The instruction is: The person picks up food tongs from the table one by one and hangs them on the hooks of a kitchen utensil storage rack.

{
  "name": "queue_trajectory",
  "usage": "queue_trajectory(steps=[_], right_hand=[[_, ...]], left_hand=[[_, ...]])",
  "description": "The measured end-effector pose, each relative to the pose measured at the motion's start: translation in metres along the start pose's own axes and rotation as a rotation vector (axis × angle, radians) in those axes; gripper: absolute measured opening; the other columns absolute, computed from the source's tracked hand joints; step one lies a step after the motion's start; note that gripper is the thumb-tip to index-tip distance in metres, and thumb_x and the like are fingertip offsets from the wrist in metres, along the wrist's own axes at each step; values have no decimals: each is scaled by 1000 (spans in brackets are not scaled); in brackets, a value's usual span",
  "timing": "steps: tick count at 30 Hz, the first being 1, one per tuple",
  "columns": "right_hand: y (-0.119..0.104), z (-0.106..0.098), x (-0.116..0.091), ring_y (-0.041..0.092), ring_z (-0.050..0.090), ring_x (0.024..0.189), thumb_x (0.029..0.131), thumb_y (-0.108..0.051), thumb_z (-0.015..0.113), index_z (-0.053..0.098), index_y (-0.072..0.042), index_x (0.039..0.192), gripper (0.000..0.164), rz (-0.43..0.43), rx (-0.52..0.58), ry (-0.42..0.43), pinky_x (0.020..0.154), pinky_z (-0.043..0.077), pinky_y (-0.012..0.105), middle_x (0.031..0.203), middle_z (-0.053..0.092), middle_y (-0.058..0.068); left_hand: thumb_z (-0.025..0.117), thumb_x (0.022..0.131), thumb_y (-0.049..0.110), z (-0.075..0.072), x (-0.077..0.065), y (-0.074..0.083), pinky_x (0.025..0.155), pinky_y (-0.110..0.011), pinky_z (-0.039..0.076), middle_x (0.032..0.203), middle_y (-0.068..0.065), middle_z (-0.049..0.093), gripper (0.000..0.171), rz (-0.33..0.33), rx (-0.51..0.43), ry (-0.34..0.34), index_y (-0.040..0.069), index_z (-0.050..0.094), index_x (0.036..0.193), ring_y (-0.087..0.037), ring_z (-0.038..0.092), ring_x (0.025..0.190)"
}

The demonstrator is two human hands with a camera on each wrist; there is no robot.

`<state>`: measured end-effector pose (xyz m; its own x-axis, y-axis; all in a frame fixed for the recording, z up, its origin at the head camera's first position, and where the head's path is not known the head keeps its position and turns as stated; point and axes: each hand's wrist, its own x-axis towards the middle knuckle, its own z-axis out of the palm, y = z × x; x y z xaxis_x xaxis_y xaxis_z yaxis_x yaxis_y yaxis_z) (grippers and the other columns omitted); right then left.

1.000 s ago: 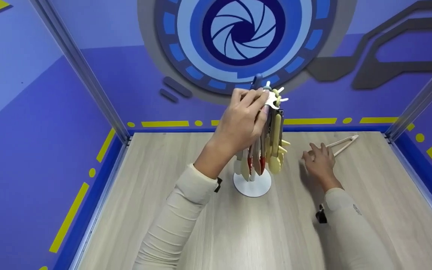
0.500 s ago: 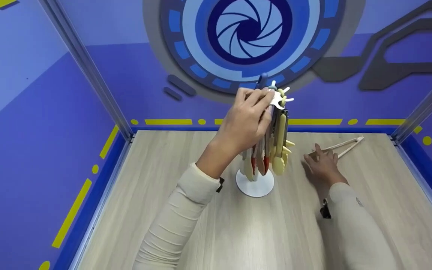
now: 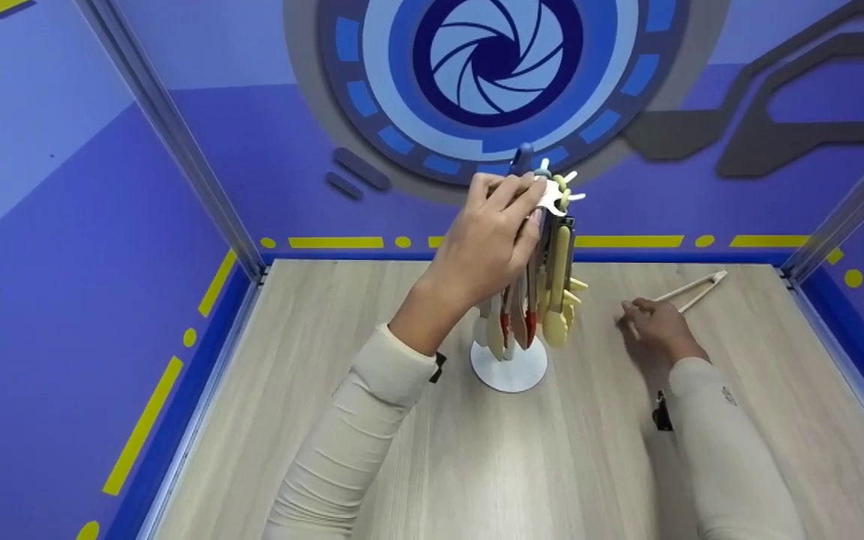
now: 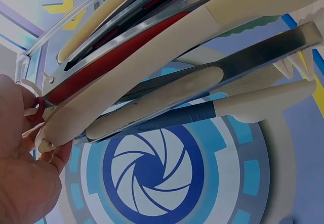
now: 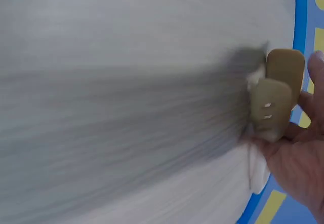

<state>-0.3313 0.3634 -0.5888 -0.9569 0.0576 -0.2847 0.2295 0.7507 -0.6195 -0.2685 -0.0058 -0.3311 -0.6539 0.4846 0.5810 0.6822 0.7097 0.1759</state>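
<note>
My left hand [image 3: 477,232] grips the top of a white upright rack [image 3: 508,371], from whose hooks several tongs hang. Yellow tongs [image 3: 554,322] and a pair with red inner edges [image 3: 529,330] hang below the hand. In the left wrist view, the fingers curl round the upper ends beside cream tongs [image 4: 126,77]. To the right, my right hand [image 3: 664,330] holds light-coloured tongs [image 3: 718,277] low at the table, their hinged end pointing away to the back right. The right wrist view shows their two broad tan tips [image 5: 272,107] between thumb and fingers.
The rack's round white base stands on a wood-grain table [image 3: 372,450]. Blue-purple panels [image 3: 252,150] with metal corner posts [image 3: 169,135] enclose the left, back and right sides. A dark strap piece [image 3: 661,411] sits at the right wrist.
My right hand has shifted slightly right, and its raised, spread fingers have drawn in around the light tongs. My left hand keeps its hold on the rack's top.
</note>
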Motion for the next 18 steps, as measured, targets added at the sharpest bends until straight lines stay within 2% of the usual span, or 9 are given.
queue_trajectory(steps=[3,6,9,11,13,16,18], right_hand=[[7,0,0,46,50,148,114,-48,38,48,1,157,66,17,63,54,121,44,59,158,51,29],[13,0,-1,29,68,119,113,-42,46,59,-1,150,56,30,110,93,98,60,40,146,65,27],[15,-1,-4,13,70,96,111,-37,52,62,-1,147,51,20,118,93,77,58,24,137,71,25],[13,-2,-7,8,69,87,110,-33,54,64,1,145,50,2,122,66,71,57,22,125,77,23],[10,-4,-11,9,68,81,110,-29,55,64,6,142,48,-35,122,27,69,56,24,105,80,19],[4,-3,-18,13,65,74,109,-23,56,66,9,138,45,-81,116,-30,65,54,27,79,74,7],[2,-2,-23,16,64,72,109,-21,57,67,10,136,42,-109,95,-51,62,52,27,75,70,8]], left_hand=[[43,113,27,0,0,-1,116,-37,44,153,-5,63,45,3,-8,9,12,60,153,-29,51,134],[44,113,26,2,0,-1,116,-38,43,152,-6,64,45,9,-17,21,11,60,152,-29,52,133],[44,113,25,3,0,-1,115,-38,43,152,-6,64,45,7,-24,28,10,60,152,-29,52,132],[45,112,25,5,0,-1,115,-38,44,152,-6,63,45,3,-26,31,10,60,152,-29,52,132],[45,112,25,5,0,0,115,-37,45,153,-7,63,45,-3,-31,34,10,61,152,-29,52,132],[45,112,25,5,0,0,115,-37,46,152,-6,63,45,-11,-37,35,10,61,151,-29,51,132],[45,112,25,4,0,1,114,-36,46,153,-6,63,45,-15,-40,33,11,61,151,-29,51,132]])
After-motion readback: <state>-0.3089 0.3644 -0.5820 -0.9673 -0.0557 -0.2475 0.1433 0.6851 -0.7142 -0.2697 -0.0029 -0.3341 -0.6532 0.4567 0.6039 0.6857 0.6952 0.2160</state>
